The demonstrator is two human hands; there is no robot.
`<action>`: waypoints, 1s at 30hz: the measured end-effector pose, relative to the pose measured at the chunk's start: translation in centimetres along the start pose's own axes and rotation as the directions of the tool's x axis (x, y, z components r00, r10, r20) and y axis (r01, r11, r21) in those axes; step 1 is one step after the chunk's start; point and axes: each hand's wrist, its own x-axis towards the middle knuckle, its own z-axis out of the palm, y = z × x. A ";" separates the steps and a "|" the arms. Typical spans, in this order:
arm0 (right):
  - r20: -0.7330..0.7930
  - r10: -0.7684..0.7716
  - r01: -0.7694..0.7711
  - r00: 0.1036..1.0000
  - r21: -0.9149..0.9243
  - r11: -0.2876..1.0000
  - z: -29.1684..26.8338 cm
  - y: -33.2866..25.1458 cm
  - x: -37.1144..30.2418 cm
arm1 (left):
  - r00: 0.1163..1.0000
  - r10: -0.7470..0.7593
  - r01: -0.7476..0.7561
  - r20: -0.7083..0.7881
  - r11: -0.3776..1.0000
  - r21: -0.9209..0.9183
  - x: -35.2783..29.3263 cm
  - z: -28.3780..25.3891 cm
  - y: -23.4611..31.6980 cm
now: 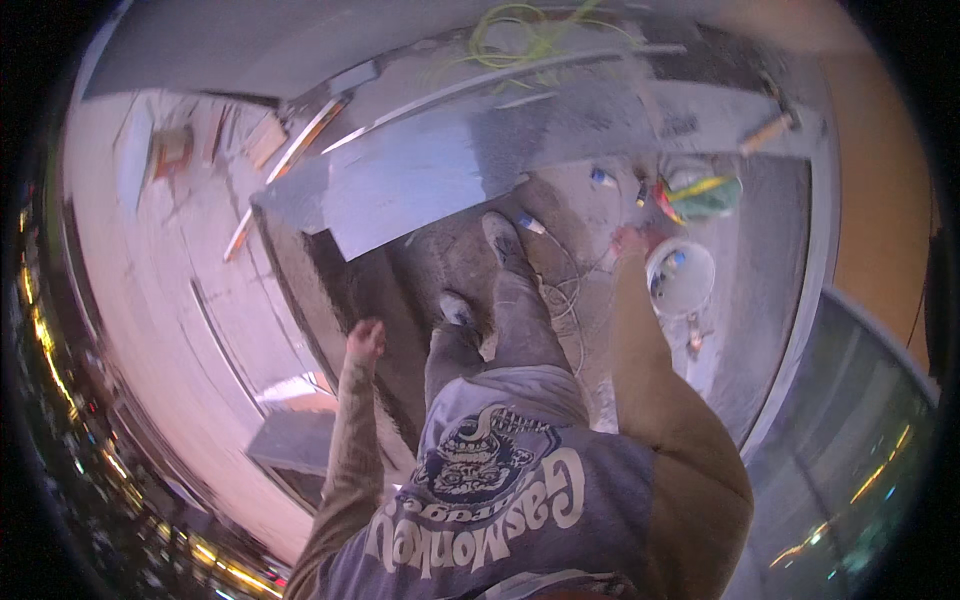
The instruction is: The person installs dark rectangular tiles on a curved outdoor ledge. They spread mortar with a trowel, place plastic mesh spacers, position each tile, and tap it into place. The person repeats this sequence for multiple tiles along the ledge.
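My left hand (367, 338) is held out past the edge of a dark recess, its fingers loosely apart and holding nothing that I can see. My right hand (629, 242) reaches down beside a white bucket (684, 278), close to its rim. Blur hides whether these fingers grip anything. Several small things lie in the bucket, one of them blue. A red, yellow and green bag or cloth (705, 197) lies just beyond it. Near my right hand, a pale cable (572, 290) runs in loops over the dusty floor, with a blue-and-white plug (531, 223) by my foot.
A large grey-white sheet (400, 180) lies across the ledge ahead. A long level-like bar (290, 160) leans at the left, near wood pieces (265, 140). Yellow-green hose (520, 40) is coiled at the far side. A hammer-like tool (768, 132) rests at the far right.
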 end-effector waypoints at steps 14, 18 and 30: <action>0.722 0.315 -0.485 0.616 0.033 0.874 15.4 1.5 -22.7 | 0.730 -0.051 -0.040 -0.681 0.992 -0.118 21.3 3.0 12.7; 0.732 0.187 -0.378 0.655 0.104 0.920 14.9 2.8 -19.7 | 0.742 -0.144 -0.067 -0.654 0.956 -0.286 19.3 4.9 14.5; 0.805 0.339 0.131 0.487 -0.451 0.883 20.4 8.4 -37.8 | 0.862 -0.365 -0.422 -0.352 -0.132 -0.897 1.5 -0.4 -10.8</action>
